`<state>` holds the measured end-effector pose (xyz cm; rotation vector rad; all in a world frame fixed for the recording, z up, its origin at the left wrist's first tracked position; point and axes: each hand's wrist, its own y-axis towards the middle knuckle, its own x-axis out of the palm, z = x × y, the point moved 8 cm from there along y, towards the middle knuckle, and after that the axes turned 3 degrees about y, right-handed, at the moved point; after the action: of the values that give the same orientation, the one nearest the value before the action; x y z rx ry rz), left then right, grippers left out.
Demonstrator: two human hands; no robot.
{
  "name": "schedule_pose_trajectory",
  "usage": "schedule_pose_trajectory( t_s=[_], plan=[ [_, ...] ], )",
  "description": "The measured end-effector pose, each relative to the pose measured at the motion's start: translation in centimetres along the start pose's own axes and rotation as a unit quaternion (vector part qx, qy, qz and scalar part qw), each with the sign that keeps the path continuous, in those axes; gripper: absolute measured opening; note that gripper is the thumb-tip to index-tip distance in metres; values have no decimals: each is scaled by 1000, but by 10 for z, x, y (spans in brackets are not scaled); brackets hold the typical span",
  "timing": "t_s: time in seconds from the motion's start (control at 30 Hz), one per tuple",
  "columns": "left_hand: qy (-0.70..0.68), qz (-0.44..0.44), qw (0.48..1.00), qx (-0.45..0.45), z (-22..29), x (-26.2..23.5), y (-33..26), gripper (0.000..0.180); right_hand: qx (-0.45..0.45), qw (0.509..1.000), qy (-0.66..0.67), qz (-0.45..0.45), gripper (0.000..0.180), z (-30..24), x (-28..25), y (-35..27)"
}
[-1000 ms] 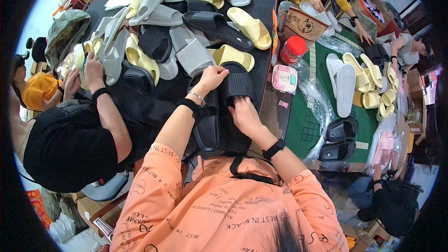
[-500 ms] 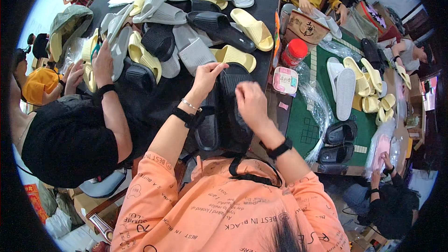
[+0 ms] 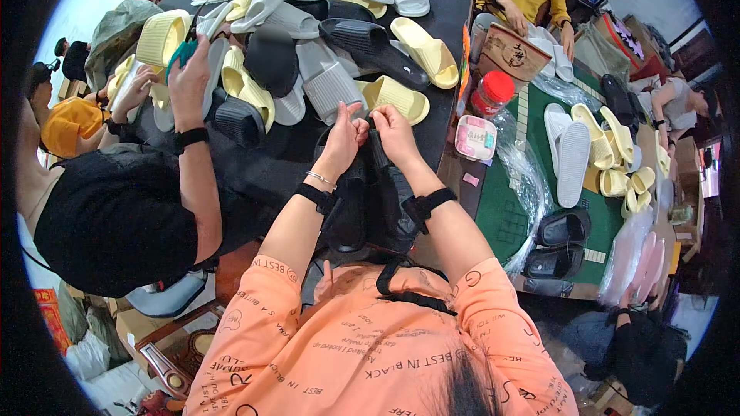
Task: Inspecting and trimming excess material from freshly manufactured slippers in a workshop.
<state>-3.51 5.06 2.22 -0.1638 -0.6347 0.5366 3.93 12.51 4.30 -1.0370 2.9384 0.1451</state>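
Right hand (image 3: 395, 132) curls beside left hand (image 3: 344, 139) over rounded, rubbery black slippers (image 3: 351, 219).

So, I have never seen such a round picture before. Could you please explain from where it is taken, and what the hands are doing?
There is no machine here. A wide fisheye camera on a person's head looks down, so straight edges bend. The bare left hand and right hand are the wearer's own, fingers curled, close together above two black slippers. Whether they pinch something small, I cannot tell. Ahead on the black table lies a pile of slippers in grey, yellow and black. To the right stands a red-lidded jar; to the left, another person in black.
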Motion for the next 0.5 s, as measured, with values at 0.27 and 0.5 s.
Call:
schedule_pose_trajectory(
  t_s=[0.27, 0.5],
  plan=[
    [54, -16, 998, -1, -9, 0, 7, 58, -66, 995, -18, -72, 10, 17, 17, -6],
    [83, -25, 996, 8, -16, -6, 5, 49, 15, 996, 16, -85, 10, 18, 22, -8]
  ],
)
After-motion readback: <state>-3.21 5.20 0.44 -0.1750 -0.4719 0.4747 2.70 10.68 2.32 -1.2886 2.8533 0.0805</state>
